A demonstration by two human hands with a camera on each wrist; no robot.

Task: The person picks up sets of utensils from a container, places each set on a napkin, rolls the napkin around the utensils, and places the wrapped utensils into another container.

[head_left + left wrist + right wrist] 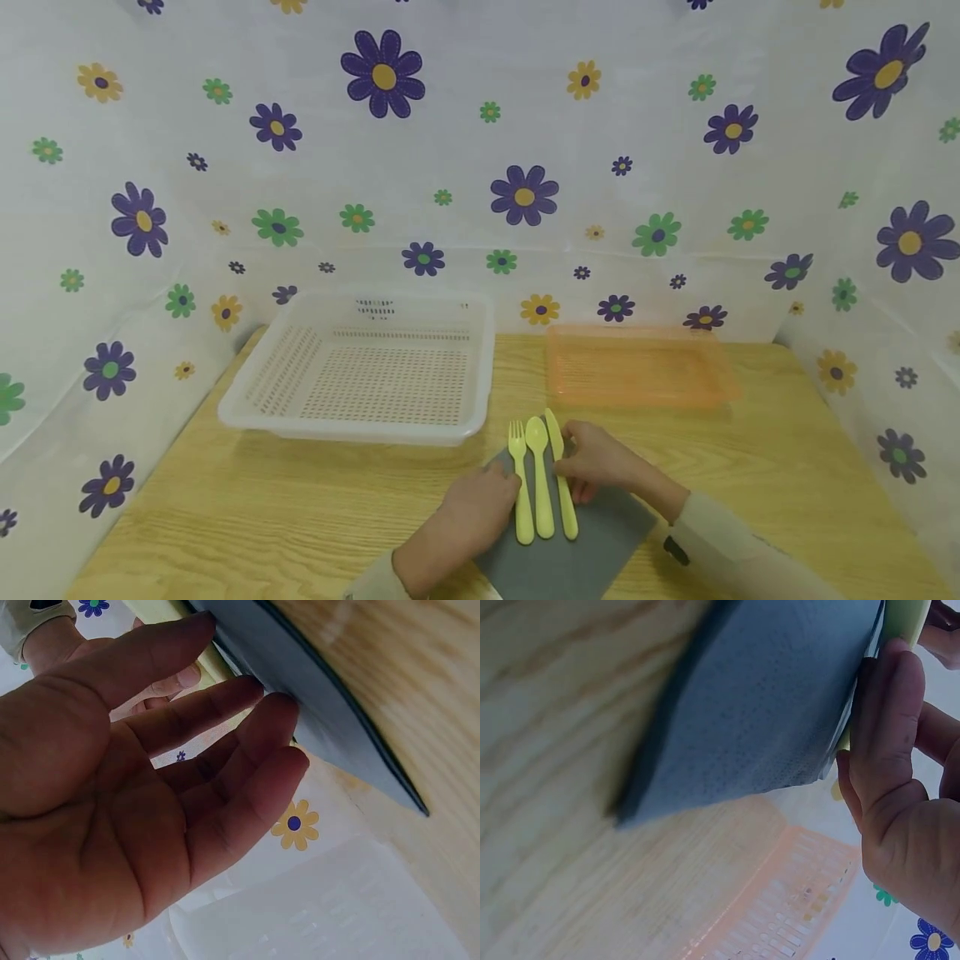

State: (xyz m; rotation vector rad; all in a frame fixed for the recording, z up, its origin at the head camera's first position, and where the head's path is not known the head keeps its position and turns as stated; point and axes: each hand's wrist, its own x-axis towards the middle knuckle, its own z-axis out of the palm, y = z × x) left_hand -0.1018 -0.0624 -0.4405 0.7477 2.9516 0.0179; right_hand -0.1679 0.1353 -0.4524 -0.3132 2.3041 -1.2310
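A grey folded cloth [607, 533] lies at an angle on the table. Side by side on it rest a pale yellow fork [522, 500], a spoon [542, 483] and a knife [565, 492], their handles toward me. My left hand [480, 508] is at the left of the fork, fingertips touching its handle; in the left wrist view its fingers are extended and slightly bent by the cloth's edge. From the other side my right hand [600, 458] touches the knife with its fingertips. The right wrist view shows that hand's fingers [889, 720] fairly straight beside the yellow cutlery.
A white perforated basket [480, 425] stands at the back left of the wooden table [300, 508]. An orange shallow basket [645, 400] stands at the back right. Flower-printed sheets [450, 150] surround the table at the back and both sides.
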